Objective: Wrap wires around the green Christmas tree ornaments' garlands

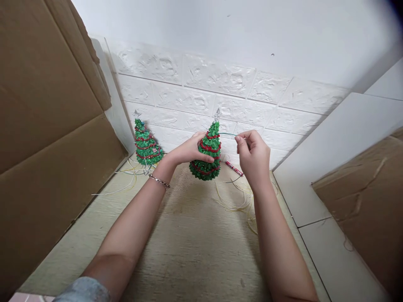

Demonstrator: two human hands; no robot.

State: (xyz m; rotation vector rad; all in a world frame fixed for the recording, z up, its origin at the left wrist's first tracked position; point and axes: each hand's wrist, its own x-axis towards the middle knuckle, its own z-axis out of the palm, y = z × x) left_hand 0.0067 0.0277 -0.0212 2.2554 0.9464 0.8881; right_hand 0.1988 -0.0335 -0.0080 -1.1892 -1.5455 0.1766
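Observation:
A small green beaded Christmas tree with red garlands and a clear star on top is held upright by my left hand, whose fingers wrap round its side. To the right of the tree, my right hand pinches a thin green wire between thumb and fingertips. The wire runs from the upper part of the tree to that pinch. A second, similar tree with red garlands and a clear star stands at the left by the wall.
White and yellow strands lie loose on the wooden table, with more around the second tree. A red patterned stick-like piece lies near the wall. Cardboard stands at left and right. A white brick-patterned wall is behind.

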